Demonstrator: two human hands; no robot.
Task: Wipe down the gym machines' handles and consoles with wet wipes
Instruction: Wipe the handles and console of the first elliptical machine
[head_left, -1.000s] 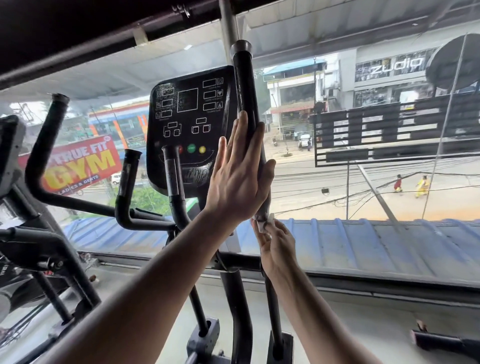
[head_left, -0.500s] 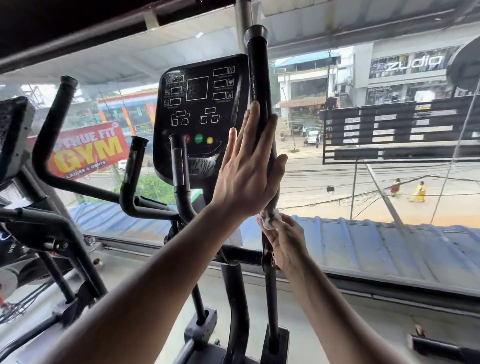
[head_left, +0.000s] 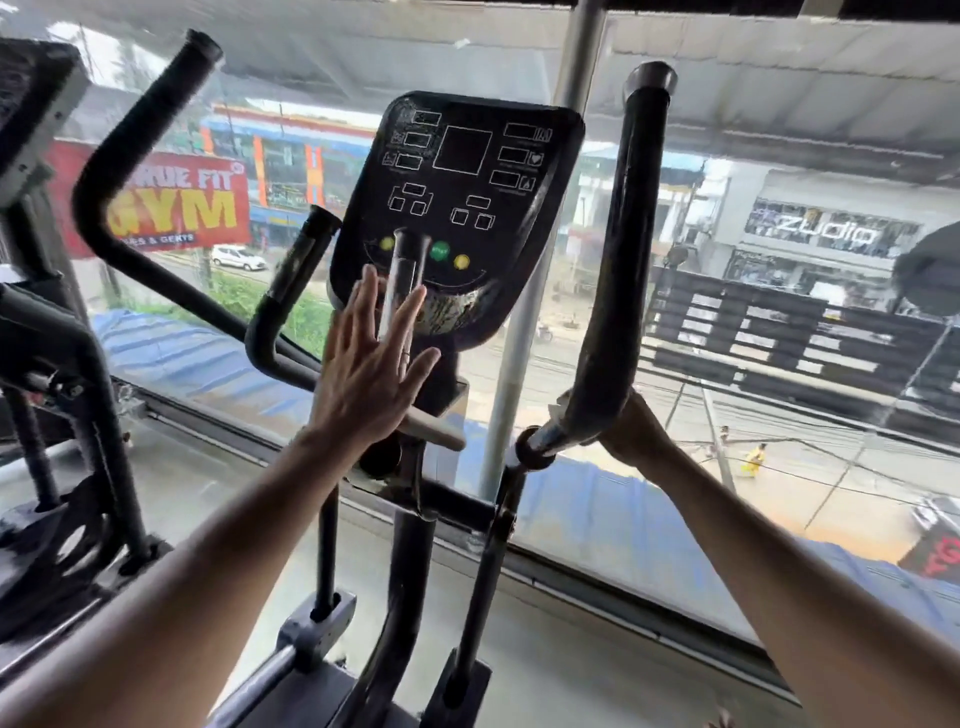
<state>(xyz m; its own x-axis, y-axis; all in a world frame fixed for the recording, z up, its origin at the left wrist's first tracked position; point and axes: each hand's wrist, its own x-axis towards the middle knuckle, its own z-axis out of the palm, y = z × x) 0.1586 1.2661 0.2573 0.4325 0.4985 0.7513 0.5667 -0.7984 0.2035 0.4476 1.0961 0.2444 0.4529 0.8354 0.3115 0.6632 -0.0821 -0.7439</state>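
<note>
- Gym floor behind a wide window (head_left: 779, 130), street and shopfronts beyond the glass.
- Left hand (head_left: 371, 364): flat, fingers straight and spread, raised in front of the short chrome grip (head_left: 402, 283) under the console (head_left: 467, 208); holding nothing; contact with the grip not clear.
- Right hand (head_left: 631, 431): wrapped round the lower bend of the right handle (head_left: 618, 291) from behind, fingers hidden by the bar.
- Wipe (head_left: 562, 404): only a small pale scrap showing at the left edge of that bend, beside the right hand; too blurred to say how held.
- Right handle: tall, black, worn, rising to a rounded cap right of the console.
- Console: black, upright, between both hands; white outlined boxes on its face, green button between two yellow ones low down, scuffed lower edge.
- Second short grip (head_left: 296, 291): black, bent, left of the console.
- Left handle (head_left: 140, 156): long, black, curved, rising at upper left.
- Neighbouring machine (head_left: 47, 338): dark frame at far left, partly cut off.
- Red sign (head_left: 171, 202) reading "GYM" in yellow, outside, behind the left handle.
</note>
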